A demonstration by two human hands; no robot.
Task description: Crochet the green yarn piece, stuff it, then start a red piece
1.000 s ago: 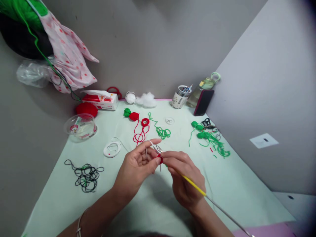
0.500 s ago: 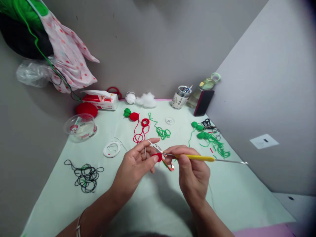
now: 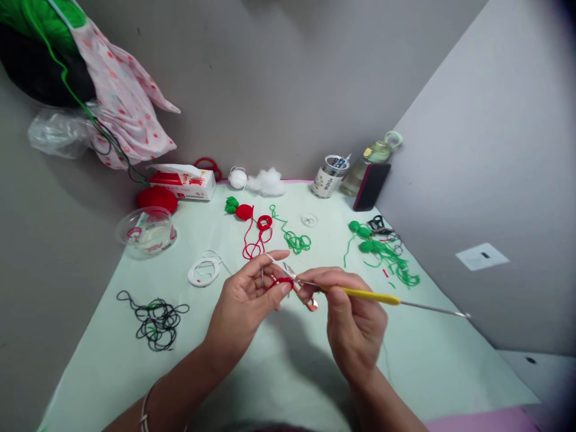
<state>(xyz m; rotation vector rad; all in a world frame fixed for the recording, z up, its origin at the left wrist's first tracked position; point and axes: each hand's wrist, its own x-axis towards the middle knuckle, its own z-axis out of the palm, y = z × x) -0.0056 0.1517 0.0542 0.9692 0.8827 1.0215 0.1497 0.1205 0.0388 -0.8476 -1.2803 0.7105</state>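
Note:
My left hand [image 3: 240, 306] pinches a small red crochet piece [image 3: 284, 281] between thumb and fingers. White yarn runs over its raised index finger. In my right hand [image 3: 357, 327] is a crochet hook with a yellow handle [image 3: 371, 296], gripped like a pen. The hook's working tip meets the red piece, but the stitch there is too small to make out. Its other metal end points out to the right. Scissors with orange handles [image 3: 311, 305] lie behind the hands, partly hidden by them. A coil of white yarn [image 3: 203, 273] rests left of my left hand.
Black cord [image 3: 157, 324] lies tangled at the left. Farther back are a clear plastic tub [image 3: 148, 237], a tissue box [image 3: 193, 185], a red ball with green top [image 3: 244, 212], green yarn [image 3: 297, 242], a pen can [image 3: 327, 183] and a phone [image 3: 371, 187]. Green crocheted pieces [image 3: 366, 246] sit right.
The hook's free end has swung right and down as my right hand turned slightly. The red piece has shifted in my left fingers and shows a longer, thinner edge.

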